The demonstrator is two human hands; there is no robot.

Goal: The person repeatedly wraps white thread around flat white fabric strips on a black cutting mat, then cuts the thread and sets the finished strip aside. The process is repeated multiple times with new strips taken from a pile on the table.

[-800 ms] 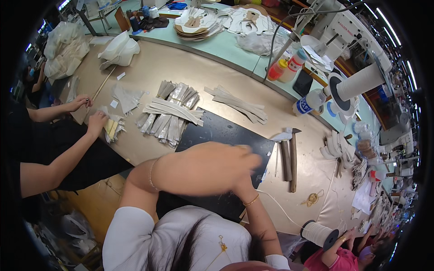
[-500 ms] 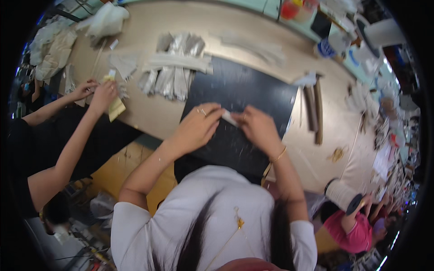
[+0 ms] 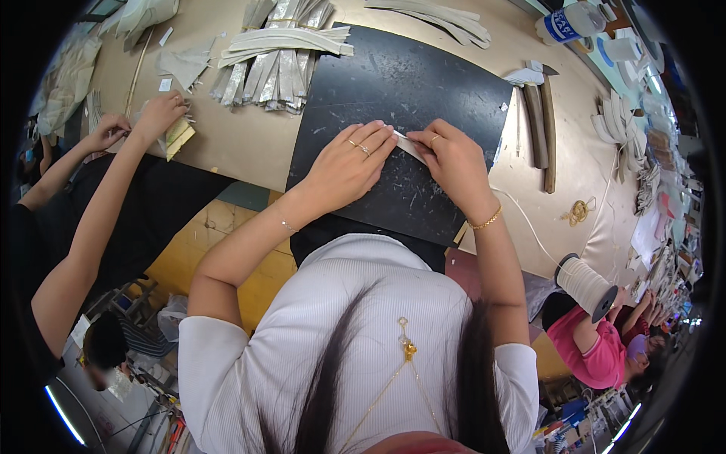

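A narrow white strip (image 3: 409, 146) lies across a scuffed black mat (image 3: 401, 83) in front of me. My left hand (image 3: 354, 163) presses its fingertips together on the strip's left end. At the other end, my right hand (image 3: 454, 163) pinches the strip between thumb and fingers. The ends of the strip are hidden under my fingers. From a spool of white cord (image 3: 586, 286) at the right table edge, a cord runs toward my right wrist; its far end is hidden behind my arm.
Bundled grey-white strips (image 3: 276, 68) lie left of the mat, with more strips (image 3: 435, 17) beyond it. A hammer (image 3: 549, 129) and another brown-handled tool (image 3: 534, 125) rest to the right, near a bottle (image 3: 571, 23). At left, a co-worker's hands (image 3: 159, 113) handle yellow paper (image 3: 178, 139).
The whole view has shifted, so table and hands sit higher in the picture. Both my hands stay on the white strip. The co-worker's hands have moved a little.
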